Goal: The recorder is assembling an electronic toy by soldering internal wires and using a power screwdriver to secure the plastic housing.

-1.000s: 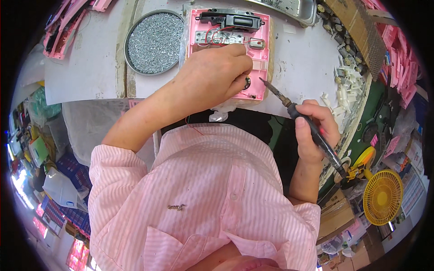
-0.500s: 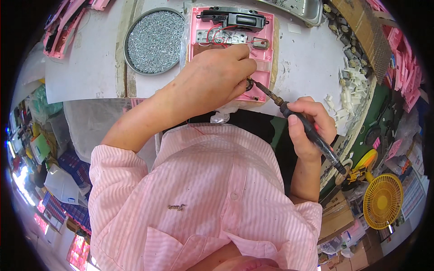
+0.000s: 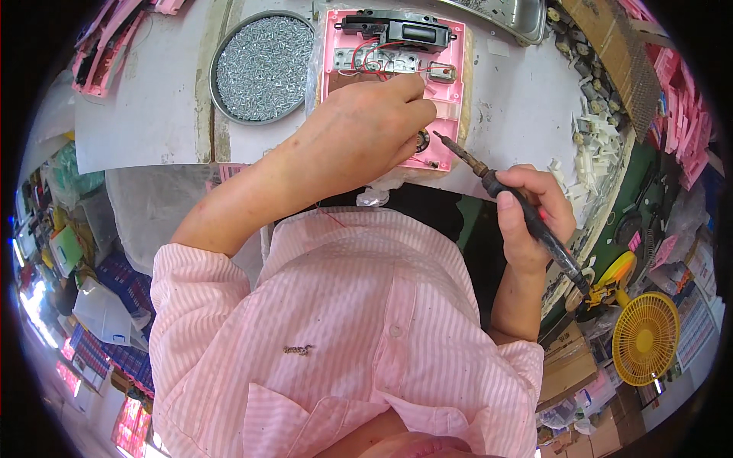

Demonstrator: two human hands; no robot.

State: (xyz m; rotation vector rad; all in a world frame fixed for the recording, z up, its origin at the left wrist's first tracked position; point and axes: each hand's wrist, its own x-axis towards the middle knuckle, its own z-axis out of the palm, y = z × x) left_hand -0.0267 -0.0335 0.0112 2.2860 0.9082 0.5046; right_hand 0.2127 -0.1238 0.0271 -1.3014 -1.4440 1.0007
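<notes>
A soldering iron (image 3: 527,210) with a black handle is gripped in my right hand (image 3: 531,217), its tip pointing up and left over the pink plastic housing (image 3: 452,118). My left hand (image 3: 374,122) lies across the housing, fingers bent and closed. What the fingers pinch, if anything, is hidden beneath them. Beside those fingertips sits a small round dark part (image 3: 422,140), a short gap from the iron's tip. The housing also holds a black mechanism (image 3: 397,32), a metal strip (image 3: 351,61), red wires (image 3: 372,52) and a small metal-cased part (image 3: 441,72).
A round tray (image 3: 221,99) of small metal screws stands left of the housing. Right lie white plastic pieces (image 3: 592,156) and a metal tray (image 3: 527,19) at the back. Pink parts (image 3: 683,114) pile at far right, and a yellow fan (image 3: 646,340) stands below.
My right hand has drawn the soldering iron slightly right, so its tip has come away from the round part. My left hand has barely moved.
</notes>
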